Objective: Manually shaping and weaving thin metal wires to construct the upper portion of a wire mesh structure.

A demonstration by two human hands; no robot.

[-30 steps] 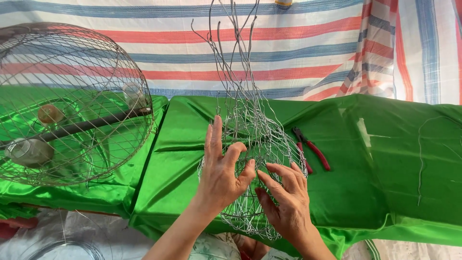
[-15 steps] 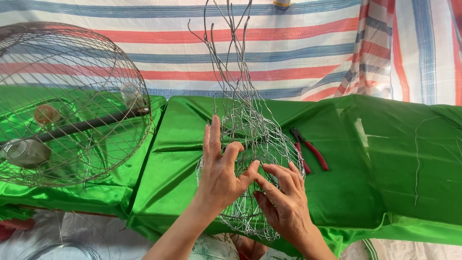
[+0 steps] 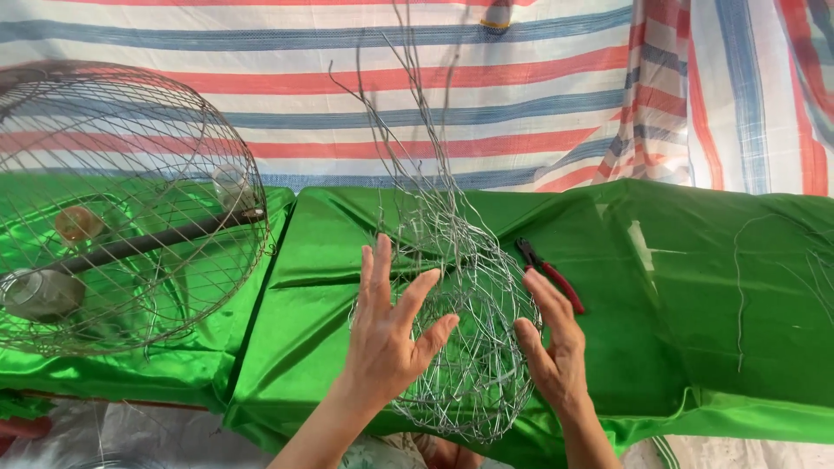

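A: Fig., head view. Where's the wire basket [image 3: 452, 339] rel. to the hands?

B: Between them. The woven bulb sits on the green cloth [image 3: 695, 287] at approx. 6 o'clock in the frame, just inside the near table edge. Left hand [image 3: 391, 334] lies at its 9 o'clock side, right hand [image 3: 552, 347] at its 3 o'clock side.

A: Long axis?

B: Runs 6 to 12 o'clock: rounded bulb near the person, loose wire ends [image 3: 417, 113] rising away toward 12, in front of the striped tarp [image 3: 539, 95].

A: Hand state?

B: Both wide, fingers spread, palms facing the mesh. Left fingers overlap the mesh and seem to touch it; right palm rests along the rim. Neither is closed on a wire, as far as can be seen.

A: Which hand is nearer?

B: About equal; left reaches slightly further over the bulb's centre.

A: Anything else w/in reach?

B: Red-handled pliers [image 3: 549, 274] at approx. 1 o'clock from the right hand, just beside the basket, on the cloth. A large wire dome [image 3: 130, 208] w/ a dark bar and bulbs inside stands well apart at 9–10 o'clock.
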